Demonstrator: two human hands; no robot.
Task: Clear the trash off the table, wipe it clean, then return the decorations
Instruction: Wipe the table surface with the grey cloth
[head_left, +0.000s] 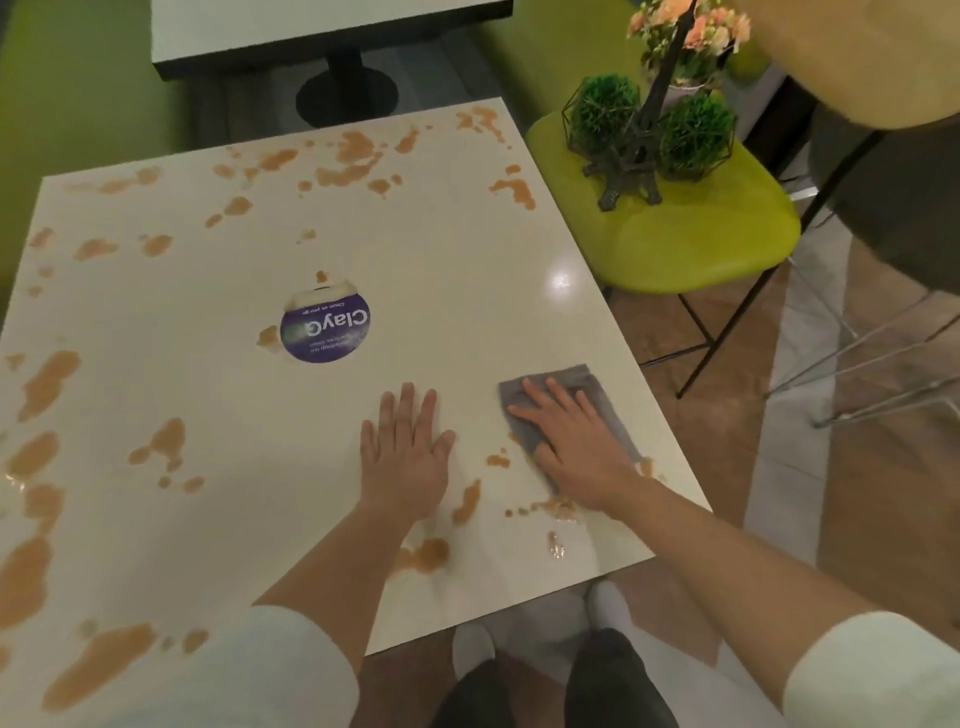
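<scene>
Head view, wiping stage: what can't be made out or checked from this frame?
- Cloth: the part under the right hand is covered, so any stain beneath is hidden.
- Sticker: the small print is too small and upside down to read.
- Table: its left side and near-left corner are cut off by the frame edge and sleeve.
- Flower pot on the chair: mostly hidden behind the tower model.

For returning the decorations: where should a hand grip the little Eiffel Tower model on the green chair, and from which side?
Grip the Eiffel Tower model around its narrow mid-shaft, coming from the front, chair-edge side. Two wire-framed grass balls flank it closely left and right, and a flower pot stands behind, so only that side looks open.
</scene>
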